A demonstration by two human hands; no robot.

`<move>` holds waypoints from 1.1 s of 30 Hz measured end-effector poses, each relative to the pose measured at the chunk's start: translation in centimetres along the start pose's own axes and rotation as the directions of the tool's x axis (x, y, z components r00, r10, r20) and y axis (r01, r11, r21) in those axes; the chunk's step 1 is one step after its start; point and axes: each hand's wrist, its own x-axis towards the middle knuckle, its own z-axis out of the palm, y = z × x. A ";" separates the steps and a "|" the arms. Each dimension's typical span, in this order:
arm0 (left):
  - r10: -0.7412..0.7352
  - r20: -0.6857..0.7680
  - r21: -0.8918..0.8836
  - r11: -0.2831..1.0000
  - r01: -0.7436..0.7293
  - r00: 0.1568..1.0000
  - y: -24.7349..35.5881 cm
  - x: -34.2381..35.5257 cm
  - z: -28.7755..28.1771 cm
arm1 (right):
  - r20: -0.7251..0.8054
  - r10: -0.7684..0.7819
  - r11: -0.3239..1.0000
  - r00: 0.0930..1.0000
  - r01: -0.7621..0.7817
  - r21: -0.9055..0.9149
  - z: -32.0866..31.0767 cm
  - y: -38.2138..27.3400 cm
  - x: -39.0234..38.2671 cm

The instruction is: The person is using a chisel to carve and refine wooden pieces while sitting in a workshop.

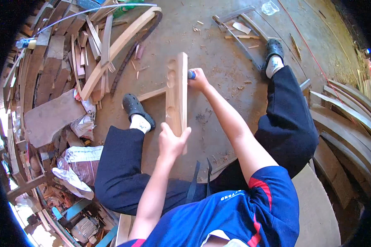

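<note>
My left hand [172, 142] is closed around the near end of a long wooden piece [178, 94], which I hold up between my knees. Several round hollows are cut along the left side of this piece. Beyond it and to the right, my right hand [199, 80] is closed on a tool handle with a blue end [191, 75]. The rest of that tool is hidden behind the wood, so its kind does not show, nor whether it touches the wood.
Stacked boards [49, 70] and a curved wooden frame part [119, 51] lie at left. A wooden frame [239, 35] is by my right clog [274, 48]; my left clog [137, 109] is nearer. Curved planks [342, 131] are piled at right. Shavings dot the floor.
</note>
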 end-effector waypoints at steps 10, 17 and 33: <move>-0.091 0.120 -0.896 0.418 0.148 0.989 -4.3 -6.5 -7.6 | -0.555 0.371 0.845 0.745 -0.024 0.534 -4.3 -2.7 2.5; -0.013 0.209 -0.963 0.172 0.208 0.978 -5.2 -8.6 -7.9 | -0.682 0.380 0.907 0.625 -0.106 0.408 -14.9 -9.0 0.1; 0.034 0.249 -0.950 0.200 0.238 0.968 -4.0 -8.2 -7.2 | -0.075 0.422 0.878 0.904 -0.386 0.284 -6.8 -5.0 -1.2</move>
